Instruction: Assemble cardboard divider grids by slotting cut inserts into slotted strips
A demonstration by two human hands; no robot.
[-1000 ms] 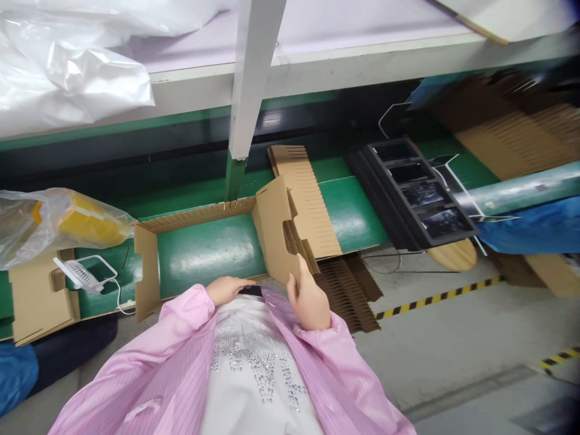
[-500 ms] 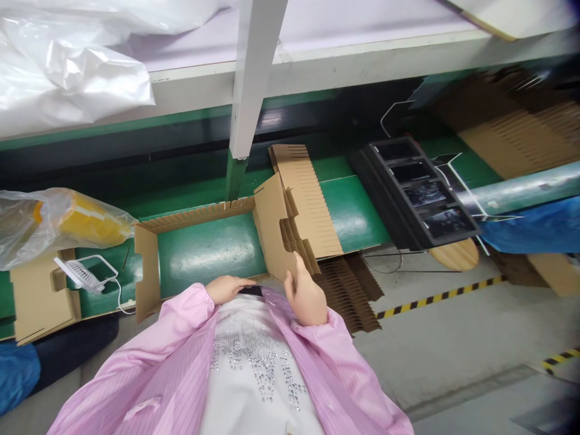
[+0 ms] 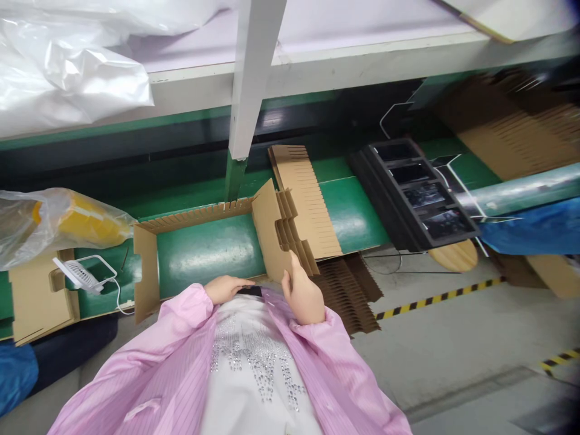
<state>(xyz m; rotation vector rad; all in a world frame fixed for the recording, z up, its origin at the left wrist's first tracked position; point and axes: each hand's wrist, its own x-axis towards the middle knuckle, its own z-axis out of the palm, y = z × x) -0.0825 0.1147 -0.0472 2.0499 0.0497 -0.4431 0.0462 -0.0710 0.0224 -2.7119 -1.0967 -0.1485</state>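
Note:
My left hand (image 3: 225,289) lies at my waist with its fingers stretched out flat, holding nothing that I can see. My right hand (image 3: 304,292) is at the near end of an upright cardboard panel (image 3: 268,232). Its thumb is apart from its straight fingers, and the fingertips appear to touch the panel's edge. That panel forms the right side of an open cardboard frame (image 3: 145,275) standing on the green surface (image 3: 206,251). The frame has a slotted far strip (image 3: 199,215). Just right of the panel are several notched cardboard pieces (image 3: 290,226) and a flat slotted stack (image 3: 312,205).
A small white fan (image 3: 81,275) and bagged yellow items (image 3: 88,219) are at left. A white post (image 3: 254,78) rises behind the frame. To the right sits a black rack with screens (image 3: 414,193). Brown slotted cardboard (image 3: 348,290) hangs low beside my right hand.
The right panel of the frame has tilted slightly, its top corner shifting left and down. My right hand has moved slightly left. My left hand stays at my waist.

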